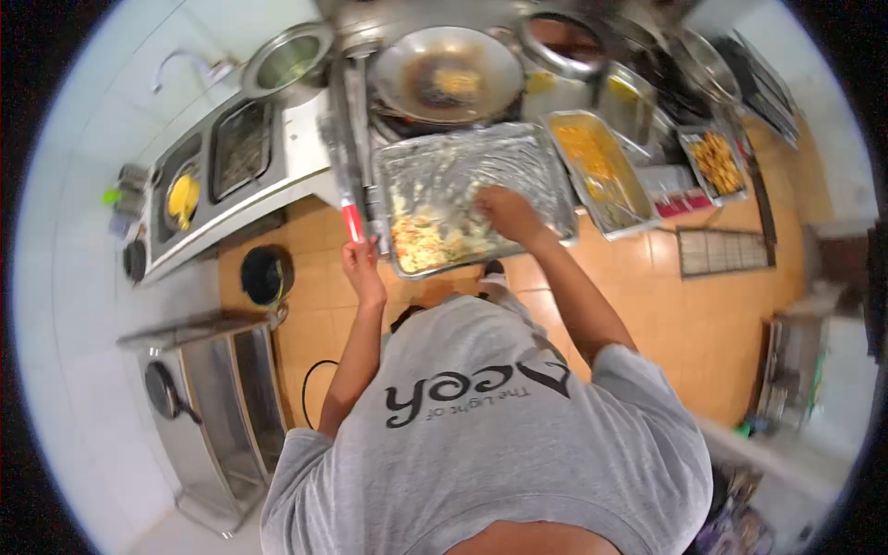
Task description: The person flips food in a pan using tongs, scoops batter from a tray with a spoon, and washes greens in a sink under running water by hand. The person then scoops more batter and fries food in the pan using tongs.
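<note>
A large rectangular metal tray is in front of me, its lining shiny and smeared. A pale yellow food mixture with orange and green bits is heaped in its near left part. My right hand is over the middle of the tray with its fingers curled together; what they hold, if anything, is hidden. Beside the tray's left edge, my left hand is closed around the lower end of a long tool with a red handle. The tool's grey upper part is blurred, so its kind is unclear.
Behind the tray stands a wok with brownish contents. To the right are a tray of orange-yellow food and a tray of browned pieces. A sink and steel pot stand left; a black bucket is on the floor.
</note>
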`<state>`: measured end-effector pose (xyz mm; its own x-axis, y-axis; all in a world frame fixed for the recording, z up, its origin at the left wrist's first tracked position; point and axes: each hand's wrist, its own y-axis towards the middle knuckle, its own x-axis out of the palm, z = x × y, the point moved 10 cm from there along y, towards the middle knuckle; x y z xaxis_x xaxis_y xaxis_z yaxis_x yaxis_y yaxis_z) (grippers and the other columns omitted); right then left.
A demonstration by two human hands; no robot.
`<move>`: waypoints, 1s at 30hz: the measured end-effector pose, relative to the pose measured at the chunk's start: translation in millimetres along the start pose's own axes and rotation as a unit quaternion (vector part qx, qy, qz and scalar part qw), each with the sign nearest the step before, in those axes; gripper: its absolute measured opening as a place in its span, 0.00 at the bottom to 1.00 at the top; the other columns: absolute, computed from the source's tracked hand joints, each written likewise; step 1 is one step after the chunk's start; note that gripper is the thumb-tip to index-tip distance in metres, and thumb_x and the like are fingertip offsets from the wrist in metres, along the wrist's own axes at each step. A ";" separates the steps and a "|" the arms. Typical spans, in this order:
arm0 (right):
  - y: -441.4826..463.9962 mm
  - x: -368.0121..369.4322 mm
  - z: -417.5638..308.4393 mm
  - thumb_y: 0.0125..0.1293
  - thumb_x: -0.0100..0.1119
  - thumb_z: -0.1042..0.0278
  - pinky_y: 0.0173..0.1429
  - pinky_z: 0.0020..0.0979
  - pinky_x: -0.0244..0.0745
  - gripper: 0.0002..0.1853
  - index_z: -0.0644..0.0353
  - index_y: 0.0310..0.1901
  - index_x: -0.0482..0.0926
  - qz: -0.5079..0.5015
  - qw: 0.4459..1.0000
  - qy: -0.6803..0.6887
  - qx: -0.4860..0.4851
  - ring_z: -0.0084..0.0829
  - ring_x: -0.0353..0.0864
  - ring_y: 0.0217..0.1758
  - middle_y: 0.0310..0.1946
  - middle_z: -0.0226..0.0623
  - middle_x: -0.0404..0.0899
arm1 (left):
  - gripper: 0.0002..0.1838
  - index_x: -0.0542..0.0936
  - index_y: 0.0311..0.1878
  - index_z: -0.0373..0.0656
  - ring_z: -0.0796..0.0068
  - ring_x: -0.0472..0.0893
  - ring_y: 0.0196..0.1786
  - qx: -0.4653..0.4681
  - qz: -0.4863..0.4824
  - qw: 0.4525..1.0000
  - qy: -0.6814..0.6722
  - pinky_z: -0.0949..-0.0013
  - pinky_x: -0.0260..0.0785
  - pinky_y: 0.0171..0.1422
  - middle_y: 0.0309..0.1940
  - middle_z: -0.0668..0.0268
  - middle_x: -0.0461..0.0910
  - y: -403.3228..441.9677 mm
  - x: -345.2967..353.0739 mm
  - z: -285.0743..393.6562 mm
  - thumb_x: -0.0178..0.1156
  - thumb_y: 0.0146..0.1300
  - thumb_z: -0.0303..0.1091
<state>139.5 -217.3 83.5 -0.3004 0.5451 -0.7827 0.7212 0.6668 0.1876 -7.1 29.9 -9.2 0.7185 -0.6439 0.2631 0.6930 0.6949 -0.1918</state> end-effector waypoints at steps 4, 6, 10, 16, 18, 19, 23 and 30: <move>-40.1 -22.9 61.2 0.55 0.54 0.68 0.43 0.44 0.70 0.10 0.61 0.38 0.75 0.000 0.991 -0.050 0.120 0.51 0.74 0.40 0.35 0.49 0.75 | 0.12 0.68 0.28 0.39 0.67 0.70 0.51 0.184 0.037 0.958 0.216 0.71 0.60 0.51 0.46 0.58 0.70 -6.8 -12.1 42.0 0.53 0.63 0.35; -55.0 -31.4 73.7 0.55 0.55 0.68 0.45 0.42 0.70 0.10 0.61 0.39 0.75 -0.028 0.984 -0.038 0.174 0.49 0.74 0.42 0.38 0.49 0.76 | 0.11 0.69 0.29 0.38 0.67 0.69 0.51 0.265 0.055 0.919 0.285 0.70 0.59 0.52 0.47 0.56 0.69 -22.0 -4.6 72.5 0.53 0.63 0.34; -77.9 -27.7 85.4 0.54 0.57 0.68 0.47 0.41 0.70 0.11 0.61 0.39 0.75 -0.075 0.976 -0.064 0.193 0.46 0.74 0.45 0.40 0.46 0.76 | 0.09 0.71 0.31 0.38 0.67 0.69 0.50 0.305 0.085 0.911 0.265 0.70 0.59 0.54 0.44 0.58 0.71 -37.3 -1.0 95.8 0.52 0.64 0.33; -74.0 -24.0 71.9 0.54 0.58 0.69 0.47 0.41 0.70 0.14 0.61 0.42 0.73 -0.107 0.984 -0.049 0.130 0.46 0.75 0.44 0.42 0.44 0.75 | 0.07 0.67 0.37 0.41 0.65 0.76 0.43 0.174 0.035 0.983 -0.053 0.58 0.67 0.55 0.43 0.59 0.73 -44.5 -2.3 80.4 0.49 0.65 0.35; -72.7 -24.5 78.4 0.55 0.57 0.68 0.46 0.41 0.71 0.14 0.60 0.44 0.73 -0.114 0.986 -0.039 0.115 0.46 0.75 0.42 0.41 0.44 0.75 | 0.07 0.65 0.36 0.41 0.67 0.77 0.40 0.159 0.021 0.983 -0.091 0.56 0.69 0.53 0.46 0.57 0.72 -52.7 4.9 88.9 0.47 0.66 0.34; -70.6 -25.4 80.0 0.55 0.57 0.68 0.46 0.41 0.71 0.15 0.59 0.45 0.73 -0.136 0.983 -0.035 0.119 0.46 0.75 0.42 0.40 0.44 0.75 | 0.08 0.64 0.36 0.42 0.65 0.77 0.40 0.172 0.024 0.980 -0.099 0.55 0.69 0.53 0.42 0.57 0.74 -57.9 9.2 95.2 0.47 0.66 0.36; -76.0 -41.6 74.8 0.56 0.56 0.66 0.44 0.41 0.72 0.18 0.56 0.50 0.71 -0.148 0.981 -0.080 0.097 0.46 0.75 0.42 0.41 0.46 0.73 | 0.11 0.63 0.36 0.43 0.63 0.77 0.39 0.172 0.022 0.980 -0.103 0.54 0.68 0.53 0.41 0.56 0.73 -74.2 27.1 109.5 0.48 0.65 0.40; -94.0 -28.5 91.0 0.57 0.55 0.56 0.45 0.46 0.71 0.25 0.53 0.56 0.65 -0.282 0.938 -0.114 0.168 0.51 0.72 0.48 0.47 0.50 0.68 | 0.14 0.62 0.36 0.45 0.65 0.77 0.40 0.182 0.066 0.973 -0.125 0.53 0.68 0.53 0.41 0.55 0.74 -78.1 25.5 107.0 0.50 0.63 0.45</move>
<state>137.1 -341.8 34.2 -0.5790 0.0056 -0.8153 0.6555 0.5979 -0.4614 -49.2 -6.5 113.7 0.7314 -0.4745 0.4899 0.4958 0.8631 0.0957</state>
